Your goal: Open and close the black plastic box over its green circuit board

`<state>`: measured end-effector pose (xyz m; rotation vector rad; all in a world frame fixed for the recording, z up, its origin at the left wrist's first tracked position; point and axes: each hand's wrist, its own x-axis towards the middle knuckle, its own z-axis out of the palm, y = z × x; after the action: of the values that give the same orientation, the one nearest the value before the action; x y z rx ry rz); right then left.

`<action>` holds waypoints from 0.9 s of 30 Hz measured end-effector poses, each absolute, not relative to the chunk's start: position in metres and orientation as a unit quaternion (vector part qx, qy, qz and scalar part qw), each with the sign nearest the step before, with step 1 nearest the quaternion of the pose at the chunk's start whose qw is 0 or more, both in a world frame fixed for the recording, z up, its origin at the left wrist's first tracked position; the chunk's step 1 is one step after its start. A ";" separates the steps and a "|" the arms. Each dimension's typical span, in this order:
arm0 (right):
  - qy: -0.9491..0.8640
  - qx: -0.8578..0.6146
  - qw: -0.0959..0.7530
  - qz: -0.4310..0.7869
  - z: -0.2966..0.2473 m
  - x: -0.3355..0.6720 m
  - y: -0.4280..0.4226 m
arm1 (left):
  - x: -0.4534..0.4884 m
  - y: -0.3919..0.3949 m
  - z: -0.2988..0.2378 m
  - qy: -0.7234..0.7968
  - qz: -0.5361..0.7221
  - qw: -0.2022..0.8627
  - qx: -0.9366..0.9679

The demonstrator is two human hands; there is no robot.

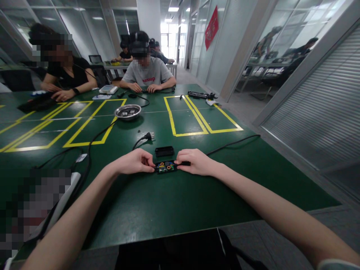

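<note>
A small black adapter case lies open on the green table, with a circuit board and orange-ringed coils showing inside. At its left end my left hand is closed, thumb and fingers pinching the end where the cord comes in. My right hand is closed around the black power cord at the right end of the case. Just beyond the case sits its loose black cover, hollow side up. A black plug with metal prongs rests on the table past my left hand.
A metal bowl holds small metal parts. Black cord runs off to the right, and more cable lies at left. Yellow tape marks the table. A folded black tripod lies at the far edge. Two people sit across the table.
</note>
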<state>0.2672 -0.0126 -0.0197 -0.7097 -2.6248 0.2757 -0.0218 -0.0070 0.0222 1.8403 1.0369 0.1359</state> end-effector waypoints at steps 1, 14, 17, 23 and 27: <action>-0.941 -0.252 0.205 0.098 -0.020 0.267 -0.013 | -0.021 -0.008 0.022 0.426 0.059 0.480 0.765; -0.936 -0.218 0.250 0.118 -0.021 0.268 -0.010 | -0.018 -0.007 0.022 0.418 0.103 0.371 0.823; -0.918 -0.219 0.297 0.143 -0.021 0.267 -0.011 | -0.015 -0.005 0.013 0.453 0.153 0.339 0.810; -0.860 -0.378 0.326 0.104 -0.030 0.261 -0.004 | -0.010 0.003 -0.005 0.510 0.225 0.177 0.811; -0.853 -0.403 0.298 0.143 -0.036 0.258 0.000 | -0.010 0.005 -0.007 0.501 0.236 0.261 0.790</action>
<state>0.2580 -0.0004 -0.0359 -1.0694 -2.2671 0.3809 -0.0100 0.0046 -0.0075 2.1398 1.3575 0.6400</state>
